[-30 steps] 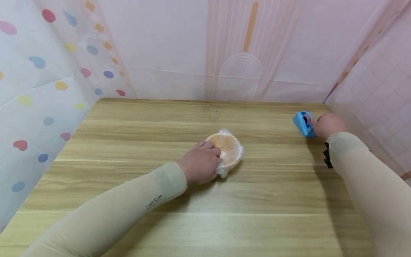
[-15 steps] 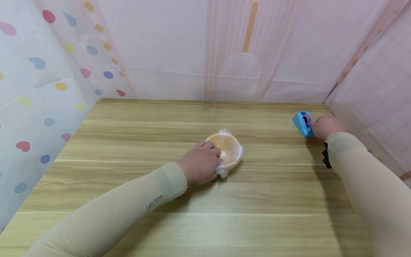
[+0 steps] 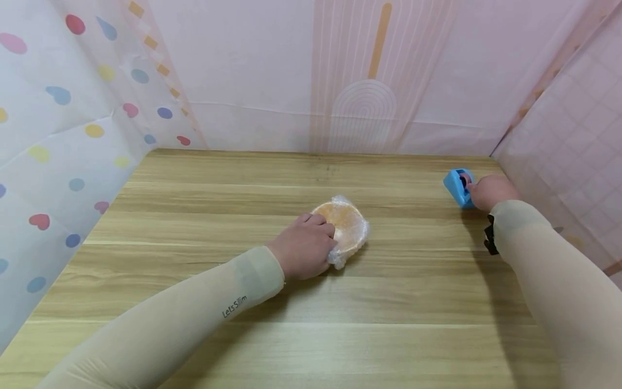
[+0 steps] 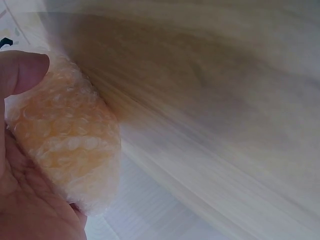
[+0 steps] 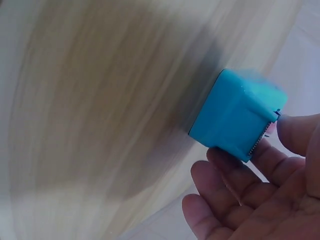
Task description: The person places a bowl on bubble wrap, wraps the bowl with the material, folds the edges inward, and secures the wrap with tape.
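My left hand (image 3: 303, 246) grips the near left side of a round orange thing in clear bubble wrap (image 3: 351, 229) at mid-table. Its bowl-like curve shows through the bubble wrap (image 4: 75, 140) in the left wrist view, where the thumb lies over one edge and the palm below. At the back right, my right hand (image 3: 493, 192) is at a blue tape dispenser (image 3: 458, 188) with a pinkish roll core. Thumb and fingers close around the dispenser's serrated cutter end (image 5: 262, 137) in the right wrist view; whether they pinch the tape's end I cannot tell.
Everything stands on a wood-grain table (image 3: 311, 335). Patterned cloth or paper walls (image 3: 262, 70) enclose its back and both sides, the right wall (image 3: 573, 129) close to my right forearm. A black strap (image 3: 491, 237) sticks out at my right wrist.
My right hand has shifted very slightly left and toward me at the tape dispenser. The left hand and the bubble-wrapped thing stay in place.
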`<control>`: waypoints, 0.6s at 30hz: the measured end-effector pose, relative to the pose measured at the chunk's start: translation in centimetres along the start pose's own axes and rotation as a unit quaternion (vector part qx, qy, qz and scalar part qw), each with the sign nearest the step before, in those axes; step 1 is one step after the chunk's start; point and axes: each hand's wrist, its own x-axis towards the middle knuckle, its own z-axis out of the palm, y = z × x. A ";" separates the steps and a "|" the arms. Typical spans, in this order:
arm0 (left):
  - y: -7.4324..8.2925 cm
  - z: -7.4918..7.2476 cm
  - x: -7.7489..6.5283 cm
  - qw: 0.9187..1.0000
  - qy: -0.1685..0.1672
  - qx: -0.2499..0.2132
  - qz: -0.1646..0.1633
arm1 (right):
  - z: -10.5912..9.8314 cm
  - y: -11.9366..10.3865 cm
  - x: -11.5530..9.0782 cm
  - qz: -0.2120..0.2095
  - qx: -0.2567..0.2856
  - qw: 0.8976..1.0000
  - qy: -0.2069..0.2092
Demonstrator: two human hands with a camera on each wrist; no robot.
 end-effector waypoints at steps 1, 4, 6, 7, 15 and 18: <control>0.0 0.0 0.0 1.000 0.001 0.000 0.000 | 0.0 -0.1 0.0 0.006 0.004 1.000 -0.002; 0.0 0.0 0.0 1.000 0.004 0.000 0.001 | 0.0 -0.4 0.1 0.032 0.018 0.999 -0.009; 0.1 0.0 0.0 1.000 0.005 0.001 0.000 | 0.1 -0.6 0.2 0.042 0.028 0.999 -0.014; 0.1 0.0 0.0 1.000 0.006 0.002 0.000 | 0.1 -0.7 0.2 0.044 0.030 0.998 -0.015; 0.1 -0.2 0.0 1.000 0.007 0.005 0.002 | 0.8 -2.2 0.8 0.044 0.050 0.998 -0.018; 0.1 -0.3 -0.1 1.000 0.008 0.007 0.002 | 0.9 -2.7 0.7 0.050 0.066 0.996 -0.018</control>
